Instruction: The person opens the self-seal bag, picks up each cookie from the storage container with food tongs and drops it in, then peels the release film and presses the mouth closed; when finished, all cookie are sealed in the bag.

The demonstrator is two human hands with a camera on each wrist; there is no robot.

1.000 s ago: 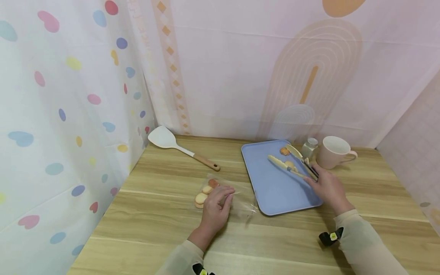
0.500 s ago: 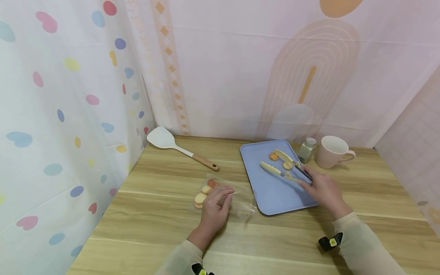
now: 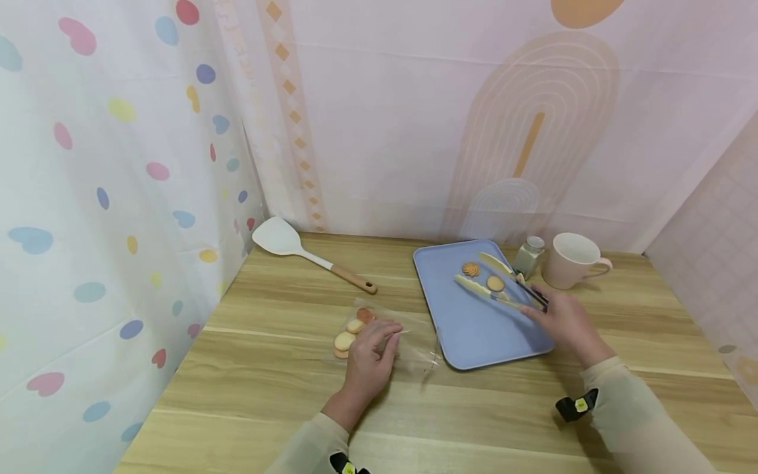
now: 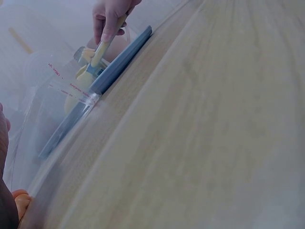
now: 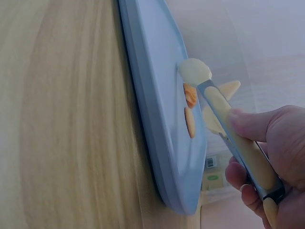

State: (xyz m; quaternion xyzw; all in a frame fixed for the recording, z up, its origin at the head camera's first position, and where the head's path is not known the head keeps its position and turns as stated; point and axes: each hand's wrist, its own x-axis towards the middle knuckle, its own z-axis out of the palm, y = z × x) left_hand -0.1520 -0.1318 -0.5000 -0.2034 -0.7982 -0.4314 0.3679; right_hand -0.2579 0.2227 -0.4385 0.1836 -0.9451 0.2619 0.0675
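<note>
Right hand (image 3: pixel 565 322) grips spread tongs (image 3: pixel 472 285) above 2 cookies (image 3: pixel 495 284) on blue tray (image 3: pixel 474 339), 2 o'clock from left hand (image 3: pixel 368 359), which pinches clear bag (image 3: pixel 419 342); squeezing too hard or off-centre could crumble or skid them.

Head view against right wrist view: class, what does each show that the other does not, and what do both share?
Head only: the spatula, the left hand and the clear bag with biscuits inside.

Right wrist only: a barcode-like patch and a green mark beyond the tray.

Both: the right hand holding tongs, with a swirled biscuit and a round biscuit on the tray.
</note>
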